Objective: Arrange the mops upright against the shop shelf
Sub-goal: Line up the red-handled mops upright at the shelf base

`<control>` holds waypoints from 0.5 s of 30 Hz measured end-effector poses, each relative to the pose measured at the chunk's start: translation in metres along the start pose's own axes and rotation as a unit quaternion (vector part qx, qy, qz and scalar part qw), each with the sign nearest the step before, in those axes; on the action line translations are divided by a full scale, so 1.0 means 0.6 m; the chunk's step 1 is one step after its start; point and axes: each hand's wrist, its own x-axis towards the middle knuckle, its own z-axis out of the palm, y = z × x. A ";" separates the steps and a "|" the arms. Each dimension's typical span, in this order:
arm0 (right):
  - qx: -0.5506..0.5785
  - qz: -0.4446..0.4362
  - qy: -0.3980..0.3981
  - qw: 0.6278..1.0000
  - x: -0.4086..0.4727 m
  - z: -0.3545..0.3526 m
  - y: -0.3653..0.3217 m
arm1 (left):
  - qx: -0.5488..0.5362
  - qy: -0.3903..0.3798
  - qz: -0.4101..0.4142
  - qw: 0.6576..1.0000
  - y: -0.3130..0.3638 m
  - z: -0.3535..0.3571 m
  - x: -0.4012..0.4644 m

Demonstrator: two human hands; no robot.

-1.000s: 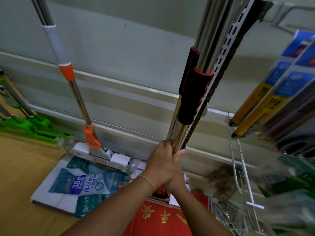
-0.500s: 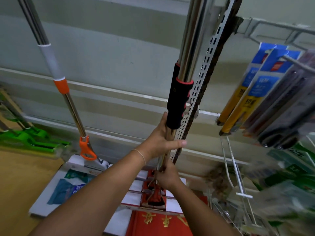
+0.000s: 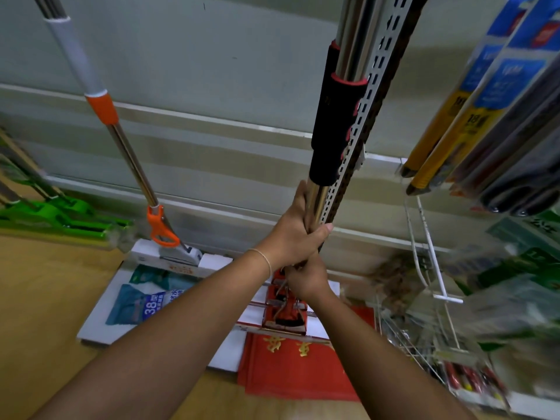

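The teal packet (image 3: 145, 301) on the floor reads "38"; the yellow hanging packs (image 3: 472, 122) read "18".

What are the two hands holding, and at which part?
Both hands grip the bundled steel mop poles below the black foam sleeves: left hand above, right hand just under it.
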 end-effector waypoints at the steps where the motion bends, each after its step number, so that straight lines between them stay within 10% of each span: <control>1: -0.010 0.005 0.004 1.000 0.002 -0.002 0.003 | -0.001 0.005 -0.002 1.000 0.004 0.001 0.000; 15: -0.094 -0.002 0.023 0.995 0.045 -0.032 -0.013 | 0.031 0.046 -0.069 0.996 0.006 0.007 0.052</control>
